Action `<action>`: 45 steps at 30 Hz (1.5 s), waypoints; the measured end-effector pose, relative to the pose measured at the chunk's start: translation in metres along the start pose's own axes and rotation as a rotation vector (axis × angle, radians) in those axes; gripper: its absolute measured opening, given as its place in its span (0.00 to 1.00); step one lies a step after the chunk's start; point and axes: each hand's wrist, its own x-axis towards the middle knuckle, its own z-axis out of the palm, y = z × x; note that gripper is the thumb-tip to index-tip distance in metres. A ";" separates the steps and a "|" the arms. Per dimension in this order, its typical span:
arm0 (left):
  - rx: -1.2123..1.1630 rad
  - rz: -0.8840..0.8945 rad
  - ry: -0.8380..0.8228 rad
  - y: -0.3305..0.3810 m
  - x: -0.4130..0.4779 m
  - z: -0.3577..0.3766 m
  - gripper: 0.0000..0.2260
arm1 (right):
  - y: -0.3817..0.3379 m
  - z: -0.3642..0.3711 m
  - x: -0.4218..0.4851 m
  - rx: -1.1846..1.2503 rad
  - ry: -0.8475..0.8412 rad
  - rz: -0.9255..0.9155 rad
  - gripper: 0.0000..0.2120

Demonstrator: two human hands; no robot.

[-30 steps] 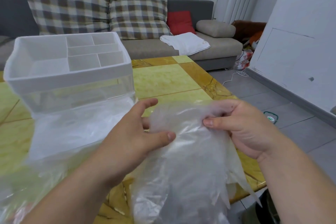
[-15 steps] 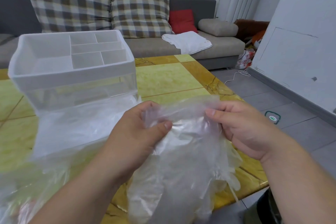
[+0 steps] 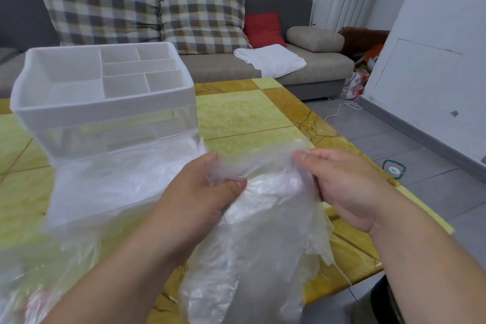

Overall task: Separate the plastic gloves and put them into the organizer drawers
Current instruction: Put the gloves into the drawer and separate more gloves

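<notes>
A bunch of thin clear plastic gloves [image 3: 263, 239] hangs in front of me over the table's near edge. My left hand [image 3: 200, 200] pinches the bunch's top edge between thumb and fingers. At the same edge, a little to the right, my right hand [image 3: 342, 187] pinches it too. A white organizer [image 3: 105, 102] with a divided top tray and a clear drawer section below stands on the table at the left. Its pulled-out clear drawer [image 3: 113, 184] lies in front of it with more clear plastic in it.
The yellow and brown tiled table [image 3: 236, 118] ends close to my right hand, with grey floor beyond. More crumpled plastic [image 3: 31, 279] lies at the lower left. A grey sofa [image 3: 302, 66] with checked cushions and a white cloth stands behind the table.
My left hand has closed from an open reach to a pinch on the gloves' top edge. The bunch has been lifted slightly, and both hands now hold it closer together.
</notes>
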 end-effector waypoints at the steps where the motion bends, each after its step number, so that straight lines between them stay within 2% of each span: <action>1: -0.015 -0.021 -0.007 0.000 0.000 0.000 0.21 | 0.000 -0.001 0.000 0.028 -0.002 0.009 0.21; 3: -0.055 -0.059 -0.011 -0.001 0.000 0.001 0.24 | -0.001 -0.003 -0.001 0.041 -0.083 0.012 0.24; 5: -0.090 -0.056 -0.031 -0.002 0.000 0.002 0.20 | -0.004 -0.001 -0.005 -0.068 -0.239 -0.025 0.27; 6: -0.097 -0.054 -0.049 -0.002 0.000 0.003 0.18 | -0.005 0.001 -0.006 -0.124 -0.257 -0.046 0.26; 7: -0.093 -0.048 -0.073 -0.002 0.000 0.004 0.17 | -0.004 0.004 -0.007 -0.150 -0.227 -0.057 0.23; 9: -0.049 -0.013 -0.106 -0.002 -0.001 0.005 0.15 | -0.002 0.012 -0.005 -0.152 -0.097 -0.067 0.09; 10: -0.019 0.007 -0.097 -0.001 -0.002 0.005 0.13 | -0.002 0.015 -0.003 -0.151 -0.033 -0.049 0.06; 13: -0.017 0.014 -0.020 0.002 -0.001 0.005 0.02 | -0.003 0.013 0.001 0.007 0.076 0.035 0.12; 14: -0.037 0.017 -0.030 0.003 -0.001 0.004 0.02 | -0.006 0.010 0.001 0.041 0.040 0.042 0.13; 17: -0.107 0.039 -0.074 0.003 0.000 0.000 0.11 | -0.005 0.003 -0.003 -0.003 -0.154 0.096 0.27; 18: -0.133 0.039 -0.067 0.003 0.001 0.000 0.10 | -0.003 0.002 -0.003 -0.013 -0.195 0.125 0.28; 21: -0.192 0.040 -0.049 0.005 0.000 0.002 0.07 | 0.003 -0.001 -0.002 -0.007 -0.235 0.143 0.20; 24: -0.208 0.037 -0.019 0.005 0.001 0.001 0.10 | 0.002 -0.006 -0.002 0.077 -0.259 0.098 0.14; 27: -0.259 0.037 0.008 0.007 0.001 0.000 0.09 | 0.001 -0.009 -0.001 0.108 -0.315 0.087 0.20; 30: -0.317 0.032 0.025 0.008 0.001 0.001 0.09 | 0.004 -0.006 0.000 0.032 -0.332 0.148 0.22; 33: -0.298 0.025 0.058 0.010 0.001 0.000 0.08 | 0.003 -0.006 0.000 -0.002 -0.314 0.167 0.14; 36: -0.247 0.033 0.122 0.009 0.005 -0.007 0.07 | -0.001 -0.012 0.002 0.028 -0.314 0.145 0.16; 40: -0.172 0.011 0.158 0.009 0.009 -0.018 0.14 | -0.007 -0.016 -0.001 0.103 -0.302 0.148 0.09; 45: -0.122 -0.060 0.188 0.016 0.010 -0.026 0.12 | -0.010 -0.016 -0.003 0.095 -0.287 0.177 0.12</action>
